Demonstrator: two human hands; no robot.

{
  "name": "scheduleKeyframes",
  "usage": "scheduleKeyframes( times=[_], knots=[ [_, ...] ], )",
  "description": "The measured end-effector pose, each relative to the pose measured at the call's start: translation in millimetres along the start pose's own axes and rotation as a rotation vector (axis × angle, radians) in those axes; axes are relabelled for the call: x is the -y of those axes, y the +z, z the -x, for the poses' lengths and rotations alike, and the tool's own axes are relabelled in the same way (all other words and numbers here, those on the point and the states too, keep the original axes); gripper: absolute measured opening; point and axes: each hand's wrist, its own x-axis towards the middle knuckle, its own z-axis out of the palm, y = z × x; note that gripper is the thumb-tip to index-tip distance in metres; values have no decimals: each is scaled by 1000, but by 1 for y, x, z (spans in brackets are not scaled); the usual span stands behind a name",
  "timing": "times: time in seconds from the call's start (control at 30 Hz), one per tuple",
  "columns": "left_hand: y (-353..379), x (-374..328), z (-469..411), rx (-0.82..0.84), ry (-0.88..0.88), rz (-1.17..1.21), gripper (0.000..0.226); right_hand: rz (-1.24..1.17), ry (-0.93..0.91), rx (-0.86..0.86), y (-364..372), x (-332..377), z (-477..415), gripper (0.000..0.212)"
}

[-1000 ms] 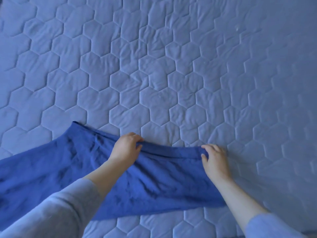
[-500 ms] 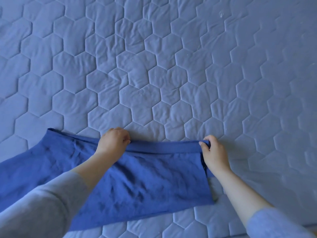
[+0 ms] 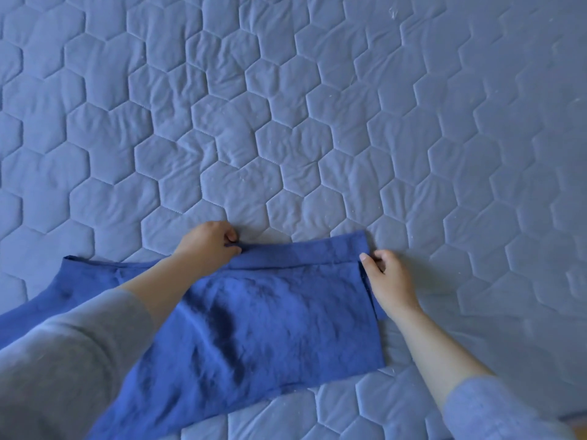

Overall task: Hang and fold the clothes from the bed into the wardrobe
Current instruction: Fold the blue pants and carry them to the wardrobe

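A wrinkled deep-blue garment (image 3: 270, 319) lies flat on the quilted bed (image 3: 317, 122), a band along its far edge. The left hand (image 3: 209, 246) pinches that band; the right hand (image 3: 389, 281) pinches its right end.

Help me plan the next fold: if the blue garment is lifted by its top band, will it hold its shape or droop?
Probably droops: the blue garment lies limp and creased on the quilted bedspread, so it looks floppy. Likely light: the left hand and right hand hold its edge with mere fingertip pinches.
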Motion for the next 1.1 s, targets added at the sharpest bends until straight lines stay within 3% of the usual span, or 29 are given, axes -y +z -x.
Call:
scheduleKeyframes(
  times=[0.2, 0.37, 0.5, 0.6, 0.7, 0.83, 0.93, 1.03, 1.1],
  knots=[
    [21, -59, -1, 64, 171, 3, 19, 47, -32, 25, -19, -43, 31, 26],
    [49, -132, -12, 108, 276, 69, 25, 12, -79, -18, -21, -44, 44, 18],
    [59, -170, -19, 64, 238, 160, 7, 15, -144, -129, -20, -39, 57, 15],
    [58, -177, -26, 38, 238, 260, 6, -124, -70, -141, -18, -39, 61, 30],
    [56, -177, -30, 43, 266, 252, 9, -179, -35, -193, -13, -35, 61, 25],
    [58, -179, -37, -3, 247, 274, 8, 39, -169, -195, -18, -41, 57, 18],
    [61, -179, -42, -6, 226, 236, 8, 178, -259, -64, -33, -55, 46, 22],
    [67, -179, -43, -31, 218, 165, 3, 219, -292, 7, -38, -68, 40, 29],
    [70, -177, -37, -86, 258, 168, 13, 155, -252, -64, -36, -70, 46, 27]
  ],
)
